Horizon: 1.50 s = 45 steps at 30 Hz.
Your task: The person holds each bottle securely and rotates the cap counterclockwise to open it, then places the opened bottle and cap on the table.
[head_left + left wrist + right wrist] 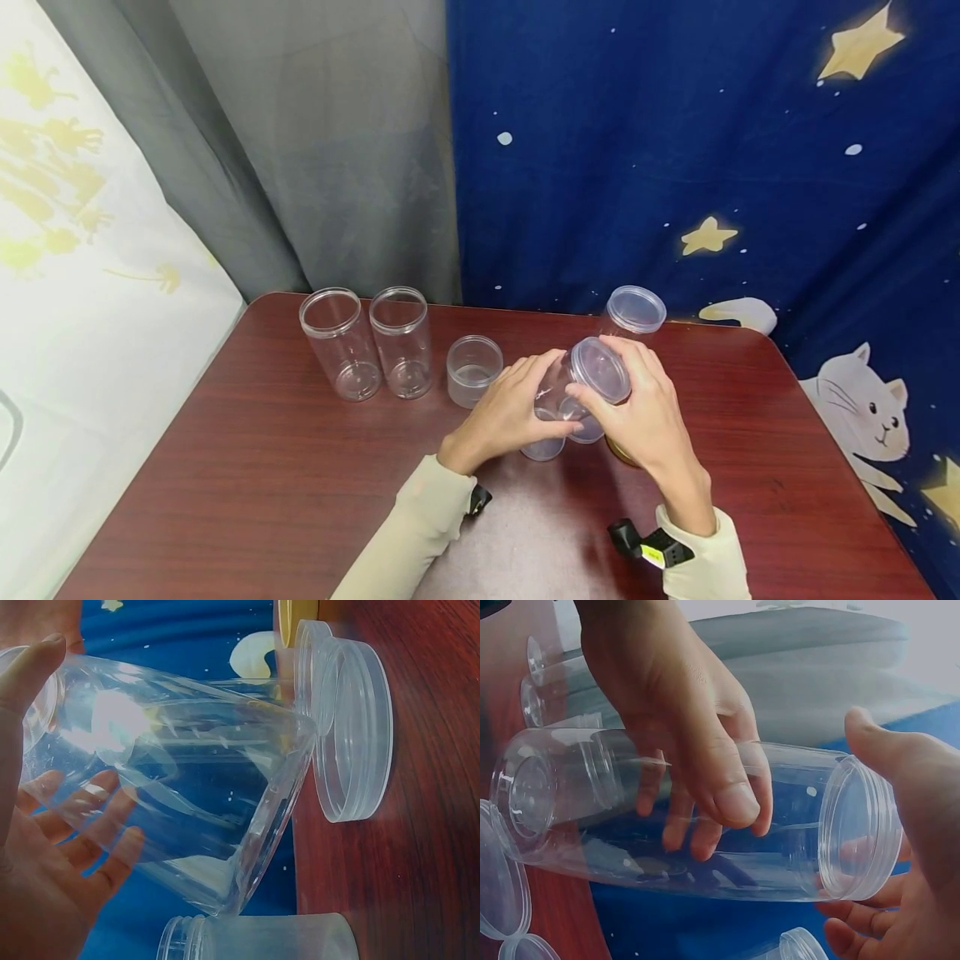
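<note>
A tall clear plastic jar [553, 390] is held tilted above the table, its lidded end up towards the right. My left hand [504, 410] grips the jar's body, with thumb and fingers on opposite sides. Around the clear lid [602, 369] curl the thumb and fingers of my right hand [651, 412]. In the right wrist view, the lid [866, 832] sits on the jar's mouth; whether it is fully seated I cannot tell. Through the jar wall [217, 780] in the left wrist view, nothing shows inside it.
Two tall open jars [337, 346] and a short jar [475, 375] stand left of my hands. Behind my right hand is a lidded jar [636, 310]. Clear lids [543, 449] and a gold-coloured lid [622, 452] lie below the held jar. Curtains [375, 150] hang behind the table [300, 500].
</note>
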Each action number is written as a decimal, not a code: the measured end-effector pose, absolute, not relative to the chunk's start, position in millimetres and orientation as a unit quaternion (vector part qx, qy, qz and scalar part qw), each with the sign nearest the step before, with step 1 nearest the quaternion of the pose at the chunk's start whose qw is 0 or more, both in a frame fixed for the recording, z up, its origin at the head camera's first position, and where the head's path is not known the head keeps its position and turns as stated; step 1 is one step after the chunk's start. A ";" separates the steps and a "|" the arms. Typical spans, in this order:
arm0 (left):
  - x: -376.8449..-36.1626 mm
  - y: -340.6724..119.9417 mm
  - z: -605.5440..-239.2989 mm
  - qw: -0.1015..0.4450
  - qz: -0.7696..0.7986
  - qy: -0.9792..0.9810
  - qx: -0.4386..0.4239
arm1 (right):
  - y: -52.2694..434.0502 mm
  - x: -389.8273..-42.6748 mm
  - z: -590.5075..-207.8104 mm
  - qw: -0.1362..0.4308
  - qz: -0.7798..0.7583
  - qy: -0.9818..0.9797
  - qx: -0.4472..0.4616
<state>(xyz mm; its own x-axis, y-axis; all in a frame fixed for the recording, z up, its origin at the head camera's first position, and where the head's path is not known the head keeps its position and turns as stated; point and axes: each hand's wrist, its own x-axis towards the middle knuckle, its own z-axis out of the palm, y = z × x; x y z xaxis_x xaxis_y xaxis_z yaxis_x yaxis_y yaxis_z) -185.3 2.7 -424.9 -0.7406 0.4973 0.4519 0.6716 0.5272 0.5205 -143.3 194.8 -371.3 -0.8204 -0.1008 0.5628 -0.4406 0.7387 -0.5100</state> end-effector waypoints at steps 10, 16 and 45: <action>-186.7 0.8 -424.2 0.111 -0.371 -0.856 -0.342 | 193.6 -142.6 -369.3 0.273 0.341 -0.885 0.160; -187.5 -0.9 -424.0 0.098 -0.390 -0.847 -0.348 | 194.7 -140.8 -368.4 0.265 0.366 -0.876 0.170; -188.2 -8.3 -421.9 0.001 -0.443 -0.823 -0.355 | 206.4 -143.1 -364.5 0.192 0.462 -0.809 0.308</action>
<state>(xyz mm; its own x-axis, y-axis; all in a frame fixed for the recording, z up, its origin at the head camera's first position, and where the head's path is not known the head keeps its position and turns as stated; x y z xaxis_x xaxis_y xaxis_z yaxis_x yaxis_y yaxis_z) -188.2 -8.3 -421.9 -0.7484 0.5830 0.3162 0.5850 0.3556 0.7290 -143.1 206.4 -364.5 -0.7369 -0.3198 0.5956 -0.6755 0.3836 -0.6297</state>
